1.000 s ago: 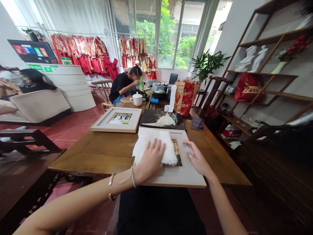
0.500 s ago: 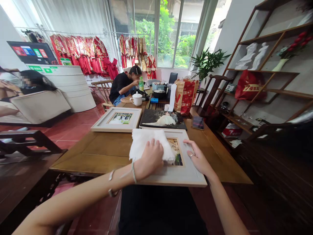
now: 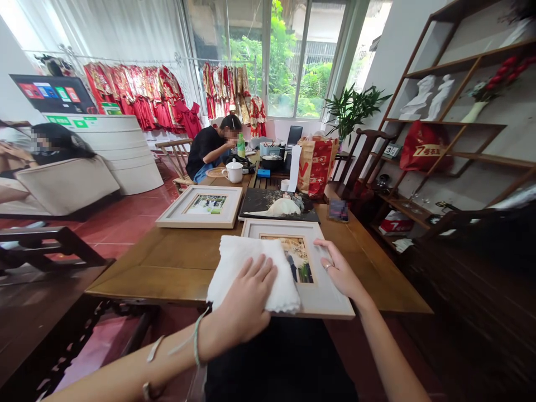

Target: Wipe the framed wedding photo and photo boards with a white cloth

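A pale wooden picture frame [image 3: 322, 296] lies flat at the near edge of a brown wooden table [image 3: 167, 262]. My left hand [image 3: 245, 304] presses flat, fingers apart, on a white cloth [image 3: 240, 262] that covers the frame's left side. My right hand [image 3: 341, 271] rests flat on the frame's right border, fingers stretched out, a ring on one finger. The photo [image 3: 295, 257] inside the frame shows between my hands.
Farther on the table lie a second pale frame [image 3: 201, 205], a dark photo print [image 3: 278, 205] and a phone [image 3: 338, 210]. A red bag [image 3: 317, 164], teapot [image 3: 233, 169] and a seated person [image 3: 209, 148] are beyond. Shelves [image 3: 452, 156] stand right, a dark bench [image 3: 46, 245] left.
My left hand has dragged the white cloth toward me and to the left across the frame, uncovering more of the photo. My right hand has stayed on the frame's right border.
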A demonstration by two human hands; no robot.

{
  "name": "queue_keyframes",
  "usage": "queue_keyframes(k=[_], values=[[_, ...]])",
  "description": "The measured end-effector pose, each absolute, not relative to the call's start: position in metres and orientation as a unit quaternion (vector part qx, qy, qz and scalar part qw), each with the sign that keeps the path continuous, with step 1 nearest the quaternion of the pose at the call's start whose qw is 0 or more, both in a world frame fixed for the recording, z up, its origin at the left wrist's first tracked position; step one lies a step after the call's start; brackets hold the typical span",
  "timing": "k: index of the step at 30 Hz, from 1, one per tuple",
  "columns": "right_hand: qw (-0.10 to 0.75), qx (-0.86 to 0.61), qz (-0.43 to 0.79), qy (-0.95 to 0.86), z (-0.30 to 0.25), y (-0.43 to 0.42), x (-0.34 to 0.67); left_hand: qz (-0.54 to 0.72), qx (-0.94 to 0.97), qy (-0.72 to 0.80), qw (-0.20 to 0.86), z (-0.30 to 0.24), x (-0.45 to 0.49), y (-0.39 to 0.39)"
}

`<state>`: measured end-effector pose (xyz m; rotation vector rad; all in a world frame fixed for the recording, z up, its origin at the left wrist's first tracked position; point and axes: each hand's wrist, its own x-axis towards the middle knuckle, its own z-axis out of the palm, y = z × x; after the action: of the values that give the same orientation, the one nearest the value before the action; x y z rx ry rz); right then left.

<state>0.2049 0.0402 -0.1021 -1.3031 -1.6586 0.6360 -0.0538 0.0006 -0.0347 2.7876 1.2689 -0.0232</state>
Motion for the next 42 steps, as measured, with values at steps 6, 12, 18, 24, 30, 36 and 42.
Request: queue_keyframes(k=[6, 12, 18, 24, 30, 36, 42], values=[[0.445, -0.533, 0.262, -0.671, -0.105, 0.045, 0.198, 0.075, 0.906, 0.418, 0.009, -0.052, -0.058, 0.062], [0.454, -0.515, 0.287, -0.668, -0.105, 0.057, 0.2, 0.094, 0.904, 0.415, 0.033, -0.065, -0.056, 0.095], [0.468, -0.5, 0.294, -0.667, -0.096, 0.06, 0.19, 0.076, 0.9, 0.426, 0.048, -0.061, -0.056, 0.09], [0.504, -0.512, 0.287, -0.634, -0.103, 0.066, 0.186, 0.037, 0.922, 0.366, 0.123, -0.048, -0.049, 0.056], [0.511, -0.504, 0.286, -0.635, -0.117, 0.074, 0.195, 0.03, 0.943, 0.264, 0.199, -0.026, -0.041, -0.004], [0.495, -0.493, 0.281, -0.658, -0.114, 0.069, 0.197, 0.016, 0.946, 0.302, 0.118, -0.031, -0.026, 0.002], [0.47, -0.479, 0.273, -0.689, -0.116, 0.069, 0.204, 0.006, 0.921, 0.387, -0.051, -0.056, -0.006, 0.082]])
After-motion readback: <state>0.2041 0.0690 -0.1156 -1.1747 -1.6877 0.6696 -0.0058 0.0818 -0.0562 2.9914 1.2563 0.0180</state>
